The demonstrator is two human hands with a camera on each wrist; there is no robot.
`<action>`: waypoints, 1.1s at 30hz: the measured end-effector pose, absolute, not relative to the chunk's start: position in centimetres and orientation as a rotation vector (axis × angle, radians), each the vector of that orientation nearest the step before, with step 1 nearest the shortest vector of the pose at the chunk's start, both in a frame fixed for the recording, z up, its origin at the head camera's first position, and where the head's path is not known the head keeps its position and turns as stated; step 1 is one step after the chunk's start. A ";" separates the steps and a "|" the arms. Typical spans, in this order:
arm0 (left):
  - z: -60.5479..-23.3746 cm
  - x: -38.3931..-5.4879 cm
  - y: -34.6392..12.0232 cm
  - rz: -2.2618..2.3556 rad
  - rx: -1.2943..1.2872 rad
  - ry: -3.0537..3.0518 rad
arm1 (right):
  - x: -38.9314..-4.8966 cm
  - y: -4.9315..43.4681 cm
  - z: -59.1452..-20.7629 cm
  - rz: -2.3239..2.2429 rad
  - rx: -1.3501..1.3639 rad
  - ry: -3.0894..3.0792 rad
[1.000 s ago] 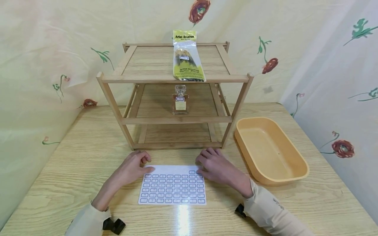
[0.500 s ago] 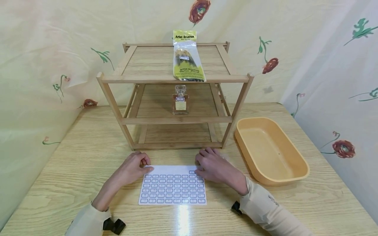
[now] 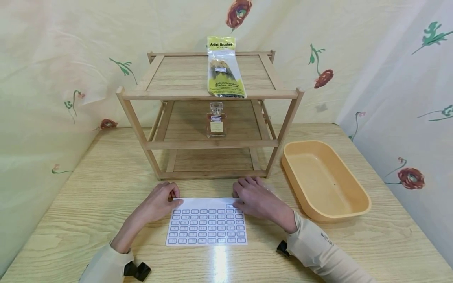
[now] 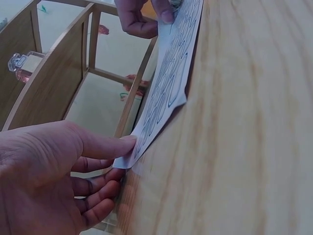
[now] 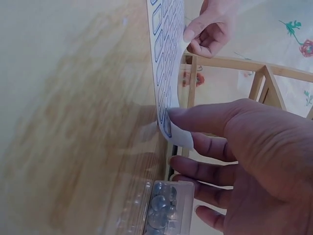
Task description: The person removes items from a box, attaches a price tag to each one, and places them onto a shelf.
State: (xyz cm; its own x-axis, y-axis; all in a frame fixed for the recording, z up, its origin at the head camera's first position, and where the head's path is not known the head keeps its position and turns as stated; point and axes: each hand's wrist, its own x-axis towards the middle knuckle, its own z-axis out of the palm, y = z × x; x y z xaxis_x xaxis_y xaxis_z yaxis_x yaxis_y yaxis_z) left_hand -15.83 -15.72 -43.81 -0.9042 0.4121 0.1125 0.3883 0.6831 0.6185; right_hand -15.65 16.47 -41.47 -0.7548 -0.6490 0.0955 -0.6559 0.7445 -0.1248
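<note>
A white sheet of blue-framed labels [image 3: 207, 226] lies before the rack. My left hand [image 3: 161, 202] pinches its far left corner between thumb and index finger; in the left wrist view the thumb [image 4: 110, 147] presses on top of the paper. At the far right corner my right hand [image 3: 253, 198] holds the sheet the same way. That corner bends up over the index finger in the right wrist view, with the thumb [image 5: 205, 117] on the printed side. Beside the right fingers is a small clear box [image 5: 168, 208] of shiny round beads, mostly hidden by the hand in the head view.
A three-tier wooden rack [image 3: 212, 144] stands behind the sheet. It bears a pack of artist brushes [image 3: 225, 68] on top and a perfume bottle [image 3: 216, 122] on its middle shelf. To the right sits a yellow-orange plastic basin [image 3: 318, 184] on the wooden table [image 3: 88, 188].
My right hand and forearm have shifted slightly left, showing a bit of the clear box behind the hand. The left hand and the sheet have barely moved.
</note>
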 end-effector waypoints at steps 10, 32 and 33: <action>-43.8 -15.9 -15.8 1.084 0.672 2.820 | -15.8 16.4 -41.2 0.356 1.127 -2.773; -43.9 -15.8 -12.3 1.346 0.728 2.724 | -15.2 16.3 -40.8 1.291 0.966 -2.787; -43.8 -15.8 -12.0 1.357 0.742 2.705 | -15.2 16.3 -40.9 1.334 0.952 -2.782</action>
